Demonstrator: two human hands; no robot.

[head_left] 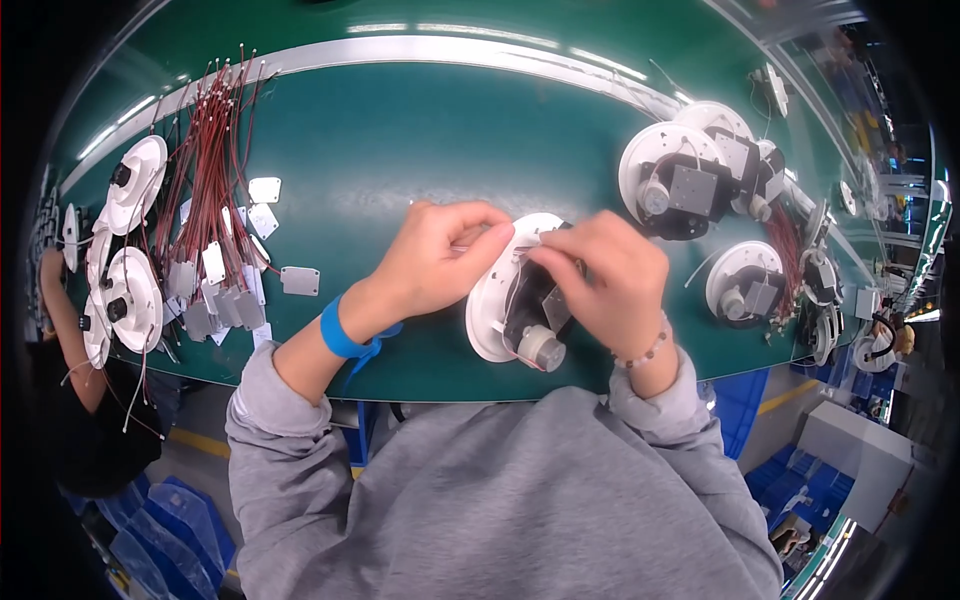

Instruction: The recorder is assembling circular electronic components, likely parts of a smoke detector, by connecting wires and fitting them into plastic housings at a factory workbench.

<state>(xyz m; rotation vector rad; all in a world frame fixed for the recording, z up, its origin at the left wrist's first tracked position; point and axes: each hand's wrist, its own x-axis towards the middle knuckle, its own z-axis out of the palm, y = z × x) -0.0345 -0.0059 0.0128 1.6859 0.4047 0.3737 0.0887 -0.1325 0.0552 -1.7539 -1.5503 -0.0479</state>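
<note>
In front of me on the green table, a white round disc point(487, 312) stands tilted, with a black housing and a small grey cylindrical motor point(541, 348) mounted on it. My left hand point(440, 255) is at the disc's upper left, thumb and index finger pinched together; whatever lies between them is too small to make out. Over the disc's upper right, my right hand point(608, 275) pinches thin wires point(522, 250) between thumb and fingertips. Its palm covers part of the housing. A blue band point(340, 330) circles my left wrist.
Red-brown cables point(215, 150) with grey and white plates point(300, 281) lie at left. Beyond them, white discs point(135, 300) are stacked. Similar motor assemblies point(690, 185) sit at back right, another assembly point(745, 285) nearer. A co-worker's arm point(70, 330) shows at far left.
</note>
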